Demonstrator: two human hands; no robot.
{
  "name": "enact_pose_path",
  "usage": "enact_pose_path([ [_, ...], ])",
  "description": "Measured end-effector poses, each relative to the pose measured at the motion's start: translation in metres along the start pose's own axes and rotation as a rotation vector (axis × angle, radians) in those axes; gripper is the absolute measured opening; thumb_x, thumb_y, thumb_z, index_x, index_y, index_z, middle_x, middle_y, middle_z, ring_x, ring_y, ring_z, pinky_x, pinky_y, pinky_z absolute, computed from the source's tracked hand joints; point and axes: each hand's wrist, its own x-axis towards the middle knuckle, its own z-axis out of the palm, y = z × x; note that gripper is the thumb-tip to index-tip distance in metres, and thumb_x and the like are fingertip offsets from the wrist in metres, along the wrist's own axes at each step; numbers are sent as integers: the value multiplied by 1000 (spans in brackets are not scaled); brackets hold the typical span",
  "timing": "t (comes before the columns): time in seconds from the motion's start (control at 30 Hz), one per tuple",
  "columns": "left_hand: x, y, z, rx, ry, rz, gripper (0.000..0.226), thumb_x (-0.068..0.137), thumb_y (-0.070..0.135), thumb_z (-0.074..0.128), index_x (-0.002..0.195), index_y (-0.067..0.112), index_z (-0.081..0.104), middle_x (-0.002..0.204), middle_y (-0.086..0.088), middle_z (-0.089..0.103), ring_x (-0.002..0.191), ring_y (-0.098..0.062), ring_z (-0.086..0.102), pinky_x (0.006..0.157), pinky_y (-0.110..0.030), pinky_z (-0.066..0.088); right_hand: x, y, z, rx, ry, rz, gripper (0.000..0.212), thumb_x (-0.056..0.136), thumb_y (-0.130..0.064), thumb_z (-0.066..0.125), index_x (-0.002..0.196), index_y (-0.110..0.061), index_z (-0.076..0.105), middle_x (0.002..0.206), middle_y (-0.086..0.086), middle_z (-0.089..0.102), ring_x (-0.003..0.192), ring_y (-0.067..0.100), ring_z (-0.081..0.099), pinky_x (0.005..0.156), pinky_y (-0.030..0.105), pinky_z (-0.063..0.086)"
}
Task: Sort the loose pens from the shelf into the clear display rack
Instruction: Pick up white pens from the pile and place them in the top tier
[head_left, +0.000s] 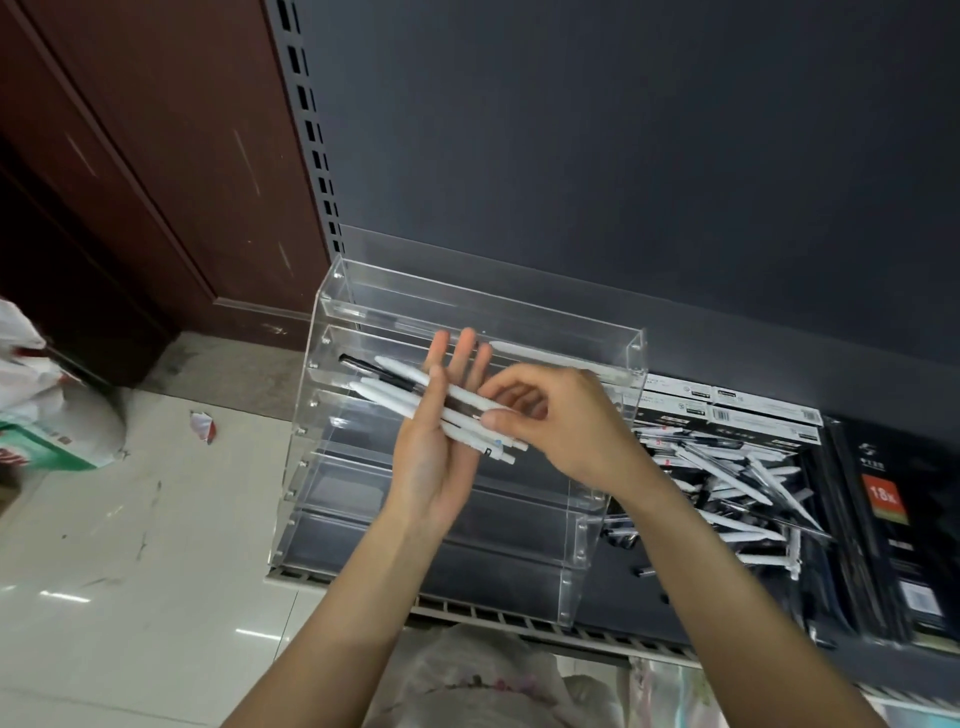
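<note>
Left hand (434, 447) flat, fingers spread straight, carrying a bundle of pens (415, 395) across the palm, in front of the clear display rack (332, 467). Right hand (556, 421) curled, thumb and fingertips pinching the bundle's near-right ends. Rack standing on the left end of the dark shelf (727, 613), tiers mostly bare. Loose pens (737, 483) heaped just right of the rack, beside black boxes (898, 519).

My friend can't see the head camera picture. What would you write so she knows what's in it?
A person's left hand, fingers straight, carries a small bunch of pens, mostly white and one black, while the right hand pinches their ends. Behind the hands stands a clear display rack on a dark shelf, with a loose pile of pens to its right.
</note>
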Motion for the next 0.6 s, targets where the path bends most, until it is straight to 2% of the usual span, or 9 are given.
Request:
enact_pose_path([
  [0.07, -1, -3, 0, 53, 14, -16, 37, 102, 27, 28, 134, 23, 46, 127, 5, 62, 120, -11, 57, 98, -34, 48, 2, 5, -13, -68, 108, -21, 12, 79, -23, 74, 91, -24, 74, 78, -14, 70, 71, -3, 61, 68, 6, 42],
  [0.13, -1, -5, -3, 101, 39, -26, 36, 102, 26, 27, 131, 24, 48, 126, 4, 63, 117, -12, 59, 94, -32, 51, 5, 15, -33, -134, 273, -41, 9, 82, -23, 71, 90, -25, 74, 78, -14, 70, 70, -3, 61, 67, 7, 40],
  [0.2, -1, -4, -7, 94, 77, -36, 34, 102, 25, 29, 128, 24, 51, 120, 3, 66, 111, -11, 63, 90, -30, 52, 9, 30, -55, -235, 408, -21, 8, 84, -25, 69, 90, -26, 75, 79, -11, 71, 73, 3, 62, 71, 18, 46],
  [0.23, 0, -3, -10, 68, 107, -41, 32, 102, 24, 31, 125, 24, 54, 111, 4, 70, 101, -9, 66, 86, -27, 53, 12, 38, -64, -300, 440, -3, 8, 84, -26, 69, 90, -26, 75, 80, -9, 72, 76, 8, 63, 72, 25, 48],
  [0.3, 1, 0, -15, 9, 172, -44, 28, 102, 22, 35, 115, 20, 59, 79, 7, 66, 69, -4, 62, 74, -21, 51, 17, 50, -75, -398, 424, 18, 9, 84, -26, 69, 91, -26, 75, 80, -4, 71, 78, 14, 60, 73, 32, 48],
  [0.37, 4, 3, -18, -36, 232, -32, 25, 102, 23, 35, 109, 18, 59, 61, 9, 48, 50, -2, 44, 62, -18, 47, 22, 56, -78, -465, 354, 28, 10, 84, -28, 70, 92, -28, 75, 79, -1, 70, 72, 12, 56, 71, 29, 45],
  [0.47, 8, 6, -20, -65, 267, -15, 23, 102, 26, 37, 103, 17, 59, 55, 9, 38, 46, -3, 37, 56, -17, 46, 28, 57, -76, -571, 237, 37, 11, 84, -31, 69, 92, -28, 76, 84, -3, 73, 73, 14, 61, 71, 26, 43],
  [0.6, 11, 6, -21, -88, 247, -1, 25, 101, 30, 38, 96, 18, 60, 53, 9, 35, 44, -4, 37, 56, -16, 46, 36, 55, -77, -769, 51, 9, 11, 85, -34, 67, 93, -31, 75, 92, -9, 72, 87, 19, 66, 76, 33, 49],
])
